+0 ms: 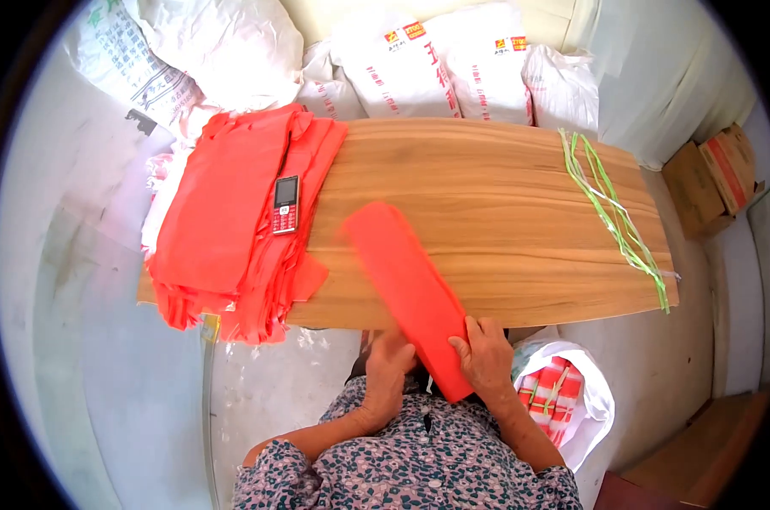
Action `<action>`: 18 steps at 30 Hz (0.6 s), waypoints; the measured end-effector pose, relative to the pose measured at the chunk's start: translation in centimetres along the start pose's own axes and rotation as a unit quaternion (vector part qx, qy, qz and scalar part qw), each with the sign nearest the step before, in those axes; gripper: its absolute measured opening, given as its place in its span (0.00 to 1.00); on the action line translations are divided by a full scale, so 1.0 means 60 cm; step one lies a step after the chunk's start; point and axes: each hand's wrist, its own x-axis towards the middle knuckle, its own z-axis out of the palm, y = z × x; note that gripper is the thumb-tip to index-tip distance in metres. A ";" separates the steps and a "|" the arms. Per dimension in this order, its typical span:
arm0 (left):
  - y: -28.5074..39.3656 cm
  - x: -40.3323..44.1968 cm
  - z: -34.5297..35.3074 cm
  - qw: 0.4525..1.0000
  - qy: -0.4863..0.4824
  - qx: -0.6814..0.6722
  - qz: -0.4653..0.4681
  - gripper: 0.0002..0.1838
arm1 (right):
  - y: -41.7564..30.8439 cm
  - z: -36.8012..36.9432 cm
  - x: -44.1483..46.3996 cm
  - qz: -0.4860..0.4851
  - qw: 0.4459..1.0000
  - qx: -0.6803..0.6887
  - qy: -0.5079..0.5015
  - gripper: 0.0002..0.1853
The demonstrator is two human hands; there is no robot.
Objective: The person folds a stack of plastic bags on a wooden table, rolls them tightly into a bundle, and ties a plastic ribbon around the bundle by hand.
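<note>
A long folded piece of red cloth (406, 289) slants over the near edge of the table, its far end slightly blurred. My right hand (487, 357) grips its near right side, thumb on top and fingers underneath. At the cloth's left edge is my left hand (389, 370), curled closed, with its fingertips partly hidden and the thumb against the edge. To the left lies a thick stack of red cloth pieces (219, 204). A red and black keypad phone (286, 204) rests on that stack.
Green and white ties (610, 204) lie along the right side of the wooden table (487, 187). Below right, a white sack (602, 408) holds tied red-and-white bundles (555, 393). Printed white sacks (398, 72) line the back; cardboard boxes (708, 183) stand at right.
</note>
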 end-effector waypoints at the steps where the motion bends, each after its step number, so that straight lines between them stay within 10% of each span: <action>1: 0.003 -0.009 0.005 0.998 0.017 -0.025 -0.053 0.22 | -0.003 0.003 -0.008 0.009 1.000 0.015 -0.007 0.24; 18: -0.025 0.016 0.030 0.973 -0.074 -0.178 -0.131 0.22 | -0.004 -0.021 -0.050 0.215 0.850 0.457 -0.151 0.25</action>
